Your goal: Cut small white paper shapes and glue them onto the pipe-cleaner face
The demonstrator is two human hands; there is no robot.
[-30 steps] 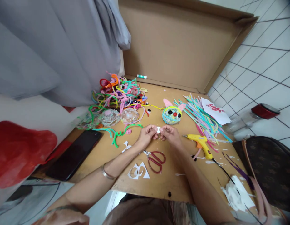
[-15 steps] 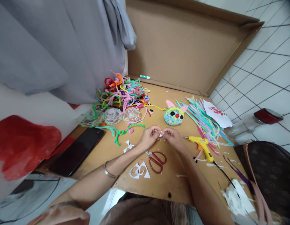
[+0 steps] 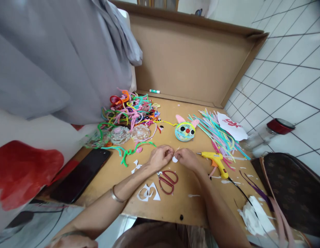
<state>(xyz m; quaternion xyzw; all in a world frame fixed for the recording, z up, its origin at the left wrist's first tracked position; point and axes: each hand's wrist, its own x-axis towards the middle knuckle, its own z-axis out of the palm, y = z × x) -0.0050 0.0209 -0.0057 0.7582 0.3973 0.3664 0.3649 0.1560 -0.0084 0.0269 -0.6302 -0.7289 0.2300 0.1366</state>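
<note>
My left hand [image 3: 162, 156] is closed, its fingertips pinched together just left of a small white paper piece [image 3: 174, 159]. Opposite it, my right hand [image 3: 185, 158] has its fingers curled at the paper's right edge and pinches it. What the left fingers hold, if anything, is too small to tell. Below the hands lie red-handled scissors [image 3: 168, 182], their blades partly covered by my left wrist. Cut white paper scraps [image 3: 148, 192] rest to their left. Just beyond the hands is a round animal face [image 3: 185, 132] with pink ears, dark eyes and a red nose.
A yellow glue gun [image 3: 215, 162] lies on the right, near straight pipe cleaners [image 3: 222, 134]. Tangled pipe cleaners [image 3: 131, 110] are heaped at the back left. A black phone [image 3: 81, 175] lies at the left edge; a bottle [image 3: 268, 132] and brown bag [image 3: 291, 189] stand right.
The hands have drawn slightly apart, and more of the white paper piece shows between them. The camera view has shifted, so the table's things appear lower and farther left.
</note>
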